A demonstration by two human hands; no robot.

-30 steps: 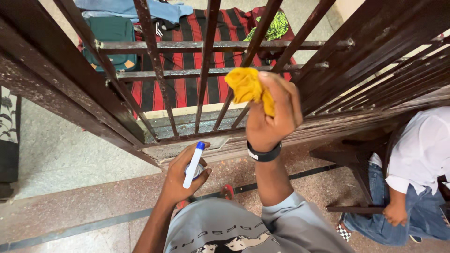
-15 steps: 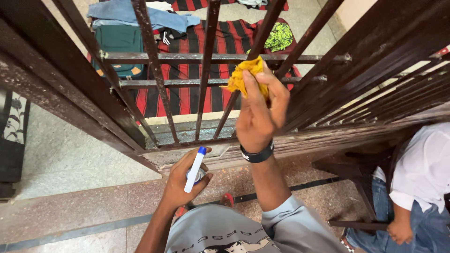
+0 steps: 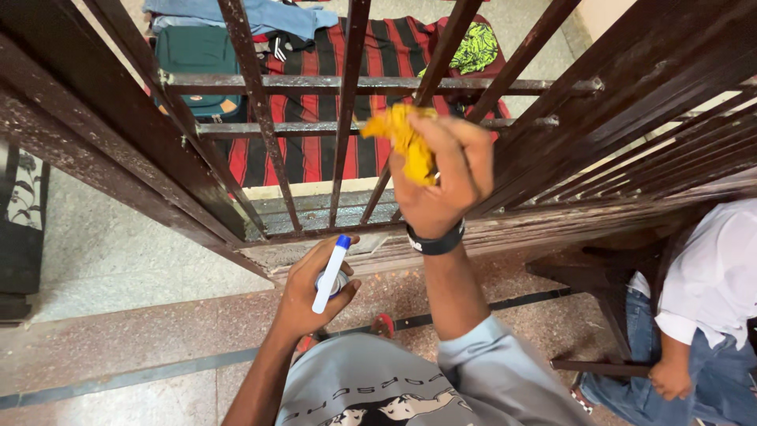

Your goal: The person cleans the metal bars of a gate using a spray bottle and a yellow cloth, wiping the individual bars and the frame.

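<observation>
Right hand (image 3: 441, 185) raised at dark metal grille (image 3: 260, 150), fingers clenched on crumpled yellow cloth (image 3: 406, 134) pressed against slanted bar. Left hand (image 3: 311, 292) low near sill, fingers wrapped round white spray bottle (image 3: 331, 274), blue-capped.

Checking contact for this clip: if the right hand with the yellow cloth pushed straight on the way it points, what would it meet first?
Most likely the slanted dark bar of the grille: the right hand presses the yellow cloth up toward it. Depth is unclear, so contact may already exist.
</observation>
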